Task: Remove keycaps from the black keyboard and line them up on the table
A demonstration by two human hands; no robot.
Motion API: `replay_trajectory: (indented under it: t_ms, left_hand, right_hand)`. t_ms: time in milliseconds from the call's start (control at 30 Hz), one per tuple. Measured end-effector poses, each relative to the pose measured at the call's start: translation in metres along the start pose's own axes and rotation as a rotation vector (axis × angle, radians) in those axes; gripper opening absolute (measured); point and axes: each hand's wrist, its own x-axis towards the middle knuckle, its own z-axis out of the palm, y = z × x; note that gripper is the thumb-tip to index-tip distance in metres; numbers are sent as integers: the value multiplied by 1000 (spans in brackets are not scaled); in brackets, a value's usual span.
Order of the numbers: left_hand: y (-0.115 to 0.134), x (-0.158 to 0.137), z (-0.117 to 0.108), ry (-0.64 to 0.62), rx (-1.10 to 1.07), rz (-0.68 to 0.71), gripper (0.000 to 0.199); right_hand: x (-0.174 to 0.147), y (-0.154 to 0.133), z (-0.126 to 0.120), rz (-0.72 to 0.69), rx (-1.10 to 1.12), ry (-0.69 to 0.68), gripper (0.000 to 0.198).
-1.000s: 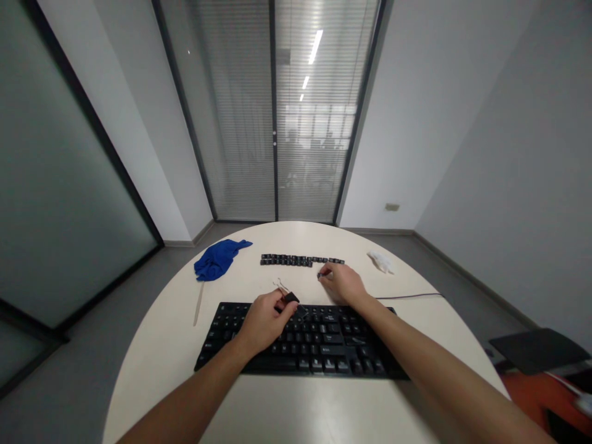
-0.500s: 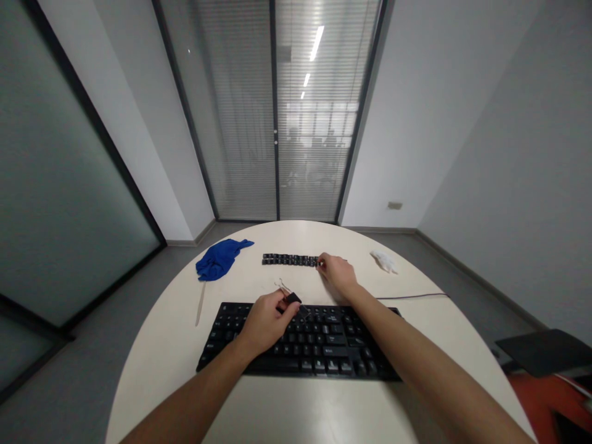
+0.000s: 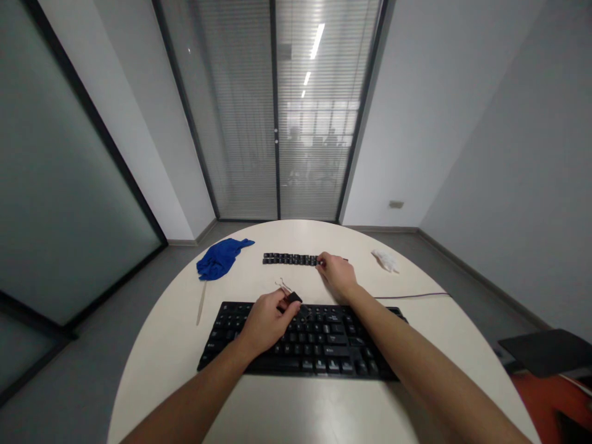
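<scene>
My left hand is closed around a small wire keycap puller with a black middle and thin hooked wires pointing up and away. It is held just above the black keyboard, which lies lengthwise across the table. Farther out, my right hand rests at the right end of two rows of loose black keycaps. Its thumb and index finger are pinched on a keycap there. My hand covers part of the rows' right end. The right forearm passes over the keyboard's right side.
A crumpled blue cloth lies at the table's left, with a thin pale stick beside it. White crumpled material sits at the right. The keyboard cable runs off the right edge of the round table.
Hardly anything differs. My right hand stays at the end of the keycap rows and my left keeps the puller over the keyboard; the view has shifted very slightly.
</scene>
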Motion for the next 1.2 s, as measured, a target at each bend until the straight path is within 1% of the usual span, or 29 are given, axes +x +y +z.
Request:
replay_trajectory:
  t_ms: [367, 467, 567, 667, 767, 867, 900, 1000, 1200]
  left_hand:
    - [2, -2, -2, 0, -6, 3, 26]
    - [0, -1, -1, 3, 1, 7, 27]
    - [-1, -1, 0, 5, 5, 8, 27]
    - [1, -1, -1, 4, -13, 13, 26]
    - [5, -1, -2, 1, -36, 14, 24]
    - [8, -1, -2, 4, -32, 9, 23]
    - [8, 0, -2, 3, -25, 9, 23]
    - [8, 0, -2, -5, -8, 15, 23]
    - [11, -2, -3, -18, 35, 40, 24]
  right_hand:
    - [-1, 1, -2, 13, 30, -15, 29]
    - [-2, 3, -10, 17, 49, -34, 33]
    - [-7, 6, -24, -9, 77, -53, 39]
    - [-25, 7, -39, -91, 150, -78, 36]
    - [-56, 5, -50, -280, 351, -209, 30]
    - [-89, 2, -57, -468, 453, -333, 30]
    - [-98, 1, -57, -499, 476, -340, 31]
    - [-113, 1, -56, -513, 502, -292, 35]
    - [-111, 3, -47, -522, 539, -256, 35]
